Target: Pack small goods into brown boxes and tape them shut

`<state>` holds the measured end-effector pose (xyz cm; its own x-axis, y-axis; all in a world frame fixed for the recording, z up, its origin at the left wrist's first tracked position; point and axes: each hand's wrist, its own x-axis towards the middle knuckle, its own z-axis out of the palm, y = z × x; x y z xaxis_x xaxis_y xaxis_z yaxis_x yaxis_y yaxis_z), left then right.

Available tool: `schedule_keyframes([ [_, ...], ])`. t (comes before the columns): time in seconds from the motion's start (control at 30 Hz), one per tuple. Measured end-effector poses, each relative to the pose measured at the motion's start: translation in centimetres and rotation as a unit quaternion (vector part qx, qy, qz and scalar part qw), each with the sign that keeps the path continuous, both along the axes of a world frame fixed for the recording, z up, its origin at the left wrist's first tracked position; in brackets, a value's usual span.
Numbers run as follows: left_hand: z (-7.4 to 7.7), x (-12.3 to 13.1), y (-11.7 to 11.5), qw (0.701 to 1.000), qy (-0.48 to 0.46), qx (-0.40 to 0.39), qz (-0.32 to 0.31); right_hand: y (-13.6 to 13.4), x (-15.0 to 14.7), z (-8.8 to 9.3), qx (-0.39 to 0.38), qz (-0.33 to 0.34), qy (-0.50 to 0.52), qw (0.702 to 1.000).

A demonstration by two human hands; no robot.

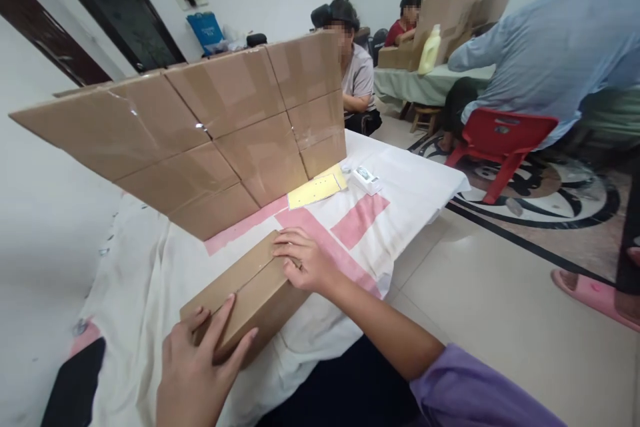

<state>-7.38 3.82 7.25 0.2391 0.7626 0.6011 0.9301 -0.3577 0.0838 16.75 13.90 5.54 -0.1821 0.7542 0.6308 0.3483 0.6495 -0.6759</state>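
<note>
A closed brown cardboard box (255, 293) lies at an angle on the cloth-covered table, a seam running along its top. My left hand (200, 360) rests on its near left end with the fingers spread. At the far right end, my right hand (303, 260) lies on the top with its fingers bent close together; nothing shows held in them. Behind the box stands a tall taped cardboard panel (240, 127). At the foot of the panel are a yellow sheet (317, 191) and a small white packet (367, 179).
Pink strips (360, 220) mark the white tablecloth (420, 180). A black object (75, 383) is at the lower left. People sit beyond the table, one near a red chair (505, 133). A yellowish bottle (430, 50) stands on another table. A pink slipper (595, 297) is at right.
</note>
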Motion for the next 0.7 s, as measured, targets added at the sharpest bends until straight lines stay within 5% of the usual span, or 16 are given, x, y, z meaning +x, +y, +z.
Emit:
schedule_keyframes([
  [0.27,0.6,0.2,2.7,0.999,-0.011,-0.042,0.020,1.3,0.0,0.2,0.035,-0.022,0.039,0.998],
  [0.5,0.9,0.3,3.2,0.998,-0.024,-0.060,0.003,1.5,0.1,0.2,0.067,-0.017,0.064,0.996],
  [0.7,0.8,0.3,2.8,0.990,0.028,-0.125,0.065,1.9,-0.3,-0.6,0.100,-0.005,0.086,0.991],
])
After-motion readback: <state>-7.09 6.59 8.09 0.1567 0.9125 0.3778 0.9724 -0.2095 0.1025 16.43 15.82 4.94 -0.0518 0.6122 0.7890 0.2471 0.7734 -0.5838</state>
